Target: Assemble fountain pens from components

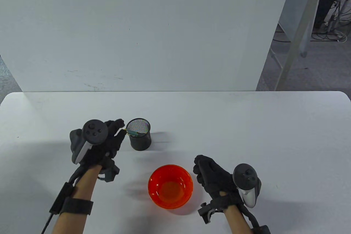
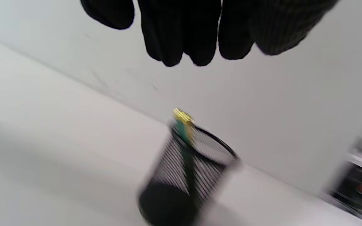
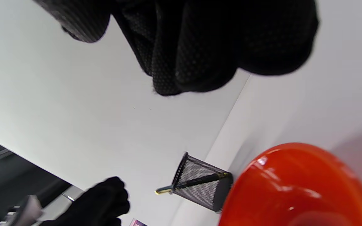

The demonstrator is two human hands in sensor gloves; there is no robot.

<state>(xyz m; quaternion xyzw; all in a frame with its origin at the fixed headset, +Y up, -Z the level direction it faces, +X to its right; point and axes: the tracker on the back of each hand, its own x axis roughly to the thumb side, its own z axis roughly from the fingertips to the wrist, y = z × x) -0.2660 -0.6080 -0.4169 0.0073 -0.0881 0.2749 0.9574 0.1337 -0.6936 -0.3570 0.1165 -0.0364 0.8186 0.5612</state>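
Pen sitting in the cup point(image 1: 140, 138), left hand point(image 1: 105, 140) hovering just beside it.

A green pen point(image 1: 134, 133) with a gold end is leaning inside the black mesh cup, its tip poking over the rim toward the left hand, whose fingers are hanging relaxed and gripping nothing; whether a fingertip is touching the gold end is unclear. This looks like the stowing step for a finished pen. The right hand point(image 1: 212, 177) is resting on the tabletop point(image 1: 246, 124) beside the orange bowl point(image 1: 170, 186), fingers loosely curled and seemingly empty. The bowl appears empty of components, so the next move is probably calling for finding more parts. Nothing is blocking either hand.
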